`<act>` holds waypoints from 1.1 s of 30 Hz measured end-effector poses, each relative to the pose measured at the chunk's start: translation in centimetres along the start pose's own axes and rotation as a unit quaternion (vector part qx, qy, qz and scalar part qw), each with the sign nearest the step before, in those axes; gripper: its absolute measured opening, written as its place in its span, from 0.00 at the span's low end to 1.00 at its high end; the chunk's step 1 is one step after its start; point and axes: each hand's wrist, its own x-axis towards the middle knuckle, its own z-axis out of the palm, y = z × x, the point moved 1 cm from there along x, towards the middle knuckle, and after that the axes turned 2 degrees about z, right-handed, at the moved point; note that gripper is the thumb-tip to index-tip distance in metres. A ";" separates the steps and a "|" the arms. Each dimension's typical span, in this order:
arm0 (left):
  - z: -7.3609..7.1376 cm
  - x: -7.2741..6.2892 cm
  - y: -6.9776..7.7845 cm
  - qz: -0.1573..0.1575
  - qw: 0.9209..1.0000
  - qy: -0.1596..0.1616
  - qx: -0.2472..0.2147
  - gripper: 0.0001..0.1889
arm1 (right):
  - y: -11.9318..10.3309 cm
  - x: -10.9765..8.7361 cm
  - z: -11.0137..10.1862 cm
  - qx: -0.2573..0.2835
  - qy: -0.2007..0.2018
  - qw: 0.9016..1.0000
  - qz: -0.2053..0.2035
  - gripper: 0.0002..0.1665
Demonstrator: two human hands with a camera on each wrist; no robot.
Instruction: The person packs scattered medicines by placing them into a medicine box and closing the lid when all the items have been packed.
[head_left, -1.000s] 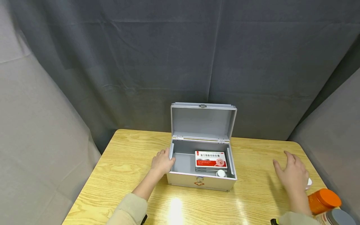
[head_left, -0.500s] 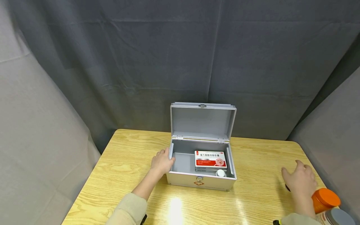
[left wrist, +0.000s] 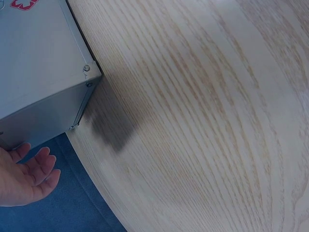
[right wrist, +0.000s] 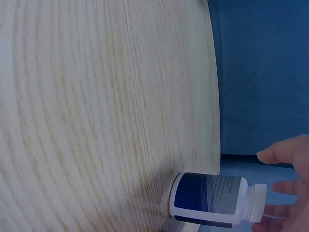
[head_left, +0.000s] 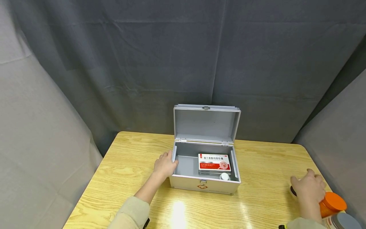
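Note:
A silver first-aid box [head_left: 187,183] stands with its lid up on the wooden table. My left hand [head_left: 165,165] holds its left wall, thumb over the rim and fingers outside; in the left wrist view, fingers [left wrist: 41,169] lie loosely bent beside the wall. Inside the box are a red-and-white medicine box [head_left: 214,162] and a small white-capped bottle [head_left: 224,176]. At the right, my right hand [head_left: 310,187] is over an upright white pill bottle [right wrist: 207,199] with a dark blue label. Its fingers are spread around the white cap, with the thumb apart from it.
An orange jar [head_left: 331,203] stands just right of my right hand, with a grey-lidded container [head_left: 344,221] nearer me. The table [head_left: 266,165] ends at a dark grey curtain [head_left: 143,63] behind the box.
My right hand has moved right and toward me, coming over the white pill bottle. My left hand and the first-aid box have stayed in place.

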 end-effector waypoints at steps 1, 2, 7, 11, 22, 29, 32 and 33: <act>0.0 0.0 0.0 0.000 1.000 0.000 0.000 0.29 | 0.1 0.0 0.0 0.002 0.000 1.000 0.001 0.47; 0.0 0.0 0.0 -0.001 1.000 -0.001 0.000 0.29 | 0.2 0.0 0.1 0.004 0.002 1.000 0.002 0.46; 0.0 -0.1 0.0 -0.001 1.000 0.000 -0.001 0.29 | 0.5 -0.3 0.6 0.024 0.012 1.000 0.004 0.44; 0.0 -0.1 0.1 0.000 1.000 0.000 -0.001 0.29 | 0.5 -0.5 0.7 0.035 0.013 0.999 0.006 0.42; 0.0 0.0 0.0 -0.001 1.000 0.000 -0.002 0.29 | 0.5 -0.5 0.8 0.044 0.026 0.999 -0.003 0.37; 0.2 0.1 0.0 -0.001 1.000 0.001 -0.004 0.28 | 0.6 -0.2 0.7 0.012 0.030 0.999 -0.024 0.33; 0.2 0.1 -0.1 0.000 1.000 0.003 -0.004 0.28 | 0.7 -0.4 0.6 0.006 0.029 0.999 -0.030 0.33; 0.2 0.1 -0.1 0.001 1.000 0.003 -0.004 0.28 | 0.6 -0.5 0.6 0.007 0.030 0.999 -0.030 0.33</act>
